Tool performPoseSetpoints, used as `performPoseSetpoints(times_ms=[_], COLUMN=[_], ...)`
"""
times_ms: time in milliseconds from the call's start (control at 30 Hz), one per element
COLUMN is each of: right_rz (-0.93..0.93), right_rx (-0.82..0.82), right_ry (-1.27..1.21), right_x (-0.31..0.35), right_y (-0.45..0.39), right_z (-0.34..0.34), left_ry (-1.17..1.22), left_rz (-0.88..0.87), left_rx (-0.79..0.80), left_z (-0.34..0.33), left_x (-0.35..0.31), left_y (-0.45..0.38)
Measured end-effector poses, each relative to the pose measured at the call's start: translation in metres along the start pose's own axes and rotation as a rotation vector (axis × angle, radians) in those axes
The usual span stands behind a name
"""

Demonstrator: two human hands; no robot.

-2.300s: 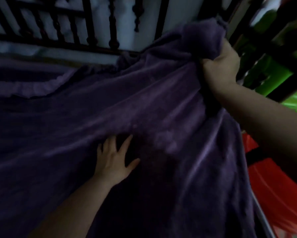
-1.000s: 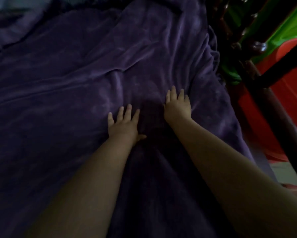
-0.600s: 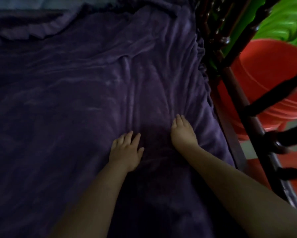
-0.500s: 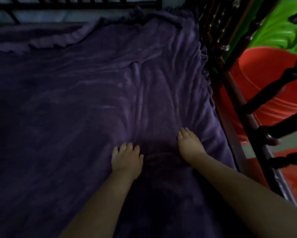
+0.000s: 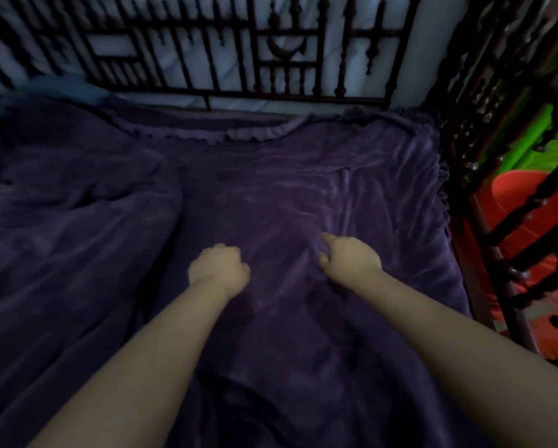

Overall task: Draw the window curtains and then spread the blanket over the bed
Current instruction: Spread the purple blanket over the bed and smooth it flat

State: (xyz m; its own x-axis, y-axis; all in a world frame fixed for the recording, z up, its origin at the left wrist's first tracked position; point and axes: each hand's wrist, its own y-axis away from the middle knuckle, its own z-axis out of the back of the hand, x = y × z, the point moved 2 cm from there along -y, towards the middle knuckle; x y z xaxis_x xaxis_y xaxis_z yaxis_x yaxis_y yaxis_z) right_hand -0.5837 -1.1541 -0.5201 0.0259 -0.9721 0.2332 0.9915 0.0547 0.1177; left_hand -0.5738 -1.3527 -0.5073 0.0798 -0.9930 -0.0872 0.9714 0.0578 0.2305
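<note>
The purple plush blanket (image 5: 303, 195) lies spread over the bed, wrinkled near the right edge, its frilled hem along the far side. A rounded bulge (image 5: 77, 195) rises under it on the left. My left hand (image 5: 219, 270) rests on the blanket in the middle, fingers curled into a fist. My right hand (image 5: 351, 260) lies beside it to the right, fingers loosely bent with forefinger and thumb apart, touching a fold. Neither hand lifts any fabric. No window curtains are in view.
A dark wooden lattice rail (image 5: 271, 59) runs along the bed's far side against a pale wall. A turned wooden side rail (image 5: 497, 253) borders the right edge. Beyond it stand an orange bucket (image 5: 523, 202) and something bright green (image 5: 555, 147).
My right hand let go of the raised blanket corner and came down. Both hands slid flat over the blanket toward me; now the left is curled into a fist and the view has tilted up.
</note>
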Motion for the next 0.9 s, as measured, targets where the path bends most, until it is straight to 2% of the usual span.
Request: performPoseSetpoints(times_ms=[300, 467, 600, 733, 900], right_rz=[0.167, 0.262, 0.420, 0.558, 0.614], right_rx=[-0.139, -0.151, -0.180, -0.151, -0.153], right_ry=[-0.074, -0.114, -0.073, 0.004, 0.035], right_x=[0.220, 0.345, 0.431, 0.498, 0.560], right_y=[0.069, 0.110, 0.125, 0.123, 0.100], right_z=[0.078, 0.120, 0.151, 0.178, 0.197], left_ry=[-0.044, -0.114, -0.134, -0.173, -0.163], left_rz=[0.002, 0.005, 0.049, 0.088, 0.094], left_rx=[-0.249, -0.282, -0.351, -0.397, -0.418], left_z=[0.128, 0.187, 0.232, 0.274, 0.320], left_x=[0.178, 0.278, 0.349, 0.407, 0.465], left_y=[0.116, 0.178, 0.213, 0.225, 0.205])
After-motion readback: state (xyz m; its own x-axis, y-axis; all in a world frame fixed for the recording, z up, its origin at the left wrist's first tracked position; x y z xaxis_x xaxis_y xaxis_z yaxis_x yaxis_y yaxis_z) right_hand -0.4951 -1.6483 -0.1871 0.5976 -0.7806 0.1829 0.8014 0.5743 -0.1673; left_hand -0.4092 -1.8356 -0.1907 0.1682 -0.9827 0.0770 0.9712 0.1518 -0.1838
